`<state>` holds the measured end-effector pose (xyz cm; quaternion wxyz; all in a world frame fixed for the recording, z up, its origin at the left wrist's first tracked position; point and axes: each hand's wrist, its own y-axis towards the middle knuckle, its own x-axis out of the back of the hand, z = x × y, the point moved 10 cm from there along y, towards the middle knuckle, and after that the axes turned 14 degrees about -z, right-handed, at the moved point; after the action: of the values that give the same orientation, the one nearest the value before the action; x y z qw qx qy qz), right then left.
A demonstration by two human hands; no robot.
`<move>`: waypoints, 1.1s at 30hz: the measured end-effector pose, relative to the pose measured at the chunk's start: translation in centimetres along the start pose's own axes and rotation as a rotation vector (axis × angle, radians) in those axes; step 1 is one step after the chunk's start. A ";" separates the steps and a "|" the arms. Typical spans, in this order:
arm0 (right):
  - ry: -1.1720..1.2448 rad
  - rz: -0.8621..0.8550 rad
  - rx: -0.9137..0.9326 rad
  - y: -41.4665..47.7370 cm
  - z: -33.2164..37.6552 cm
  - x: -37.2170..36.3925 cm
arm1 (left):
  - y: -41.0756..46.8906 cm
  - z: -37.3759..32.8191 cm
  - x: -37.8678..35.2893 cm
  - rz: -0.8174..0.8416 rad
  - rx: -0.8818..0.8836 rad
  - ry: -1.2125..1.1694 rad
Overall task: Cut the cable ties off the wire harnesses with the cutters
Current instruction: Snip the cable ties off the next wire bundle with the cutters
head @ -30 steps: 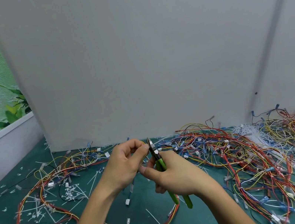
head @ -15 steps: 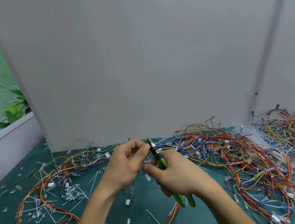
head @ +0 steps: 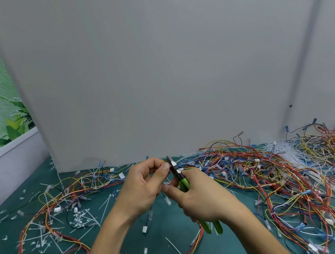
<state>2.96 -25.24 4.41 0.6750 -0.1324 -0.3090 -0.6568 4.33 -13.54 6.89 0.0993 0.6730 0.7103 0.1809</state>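
My right hand (head: pixel 203 198) grips green-handled cutters (head: pixel 183 183), dark jaws pointing up and closed, the handle ends squeezed together below my palm. My left hand (head: pixel 145 186) pinches a section of a wire harness (head: pixel 51 221) between thumb and fingers, right beside the jaws. From that pinch, thin wires with white connectors hang down to the green mat. The harness loops left and under my forearms as a red, yellow and black bundle. Whatever sits between my left fingertips is too small to make out.
A big tangle of coloured harnesses (head: pixel 281 174) fills the right side of the green mat (head: pixel 104 232). Cut white cable-tie scraps (head: pixel 37 244) litter the left. A loose heap of white ties (head: pixel 286 151) lies back right. A grey partition (head: pixel 151 63) stands close behind.
The cutter handles have closed together over the last second, and my right hand has slid slightly down and right. My left hand has kept its pinch in place.
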 end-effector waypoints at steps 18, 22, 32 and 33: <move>-0.057 -0.035 -0.009 0.2 -0.1 0.0 | 0.1 0.4 0.4 0.012 0.019 0.029; -0.034 -0.010 -0.016 0.1 -0.1 -0.2 | 0.1 0.4 0.4 0.007 0.019 0.040; -0.032 0.061 -0.004 -0.3 0.0 -0.9 | 0.1 0.1 0.4 0.013 0.012 0.032; -0.028 0.058 -0.009 -0.3 -0.1 -0.8 | 0.1 0.1 0.4 0.013 0.011 0.030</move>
<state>2.75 -24.66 3.83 0.6887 -0.1538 -0.3115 -0.6363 4.45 -13.14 6.93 0.0837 0.6753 0.7082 0.1880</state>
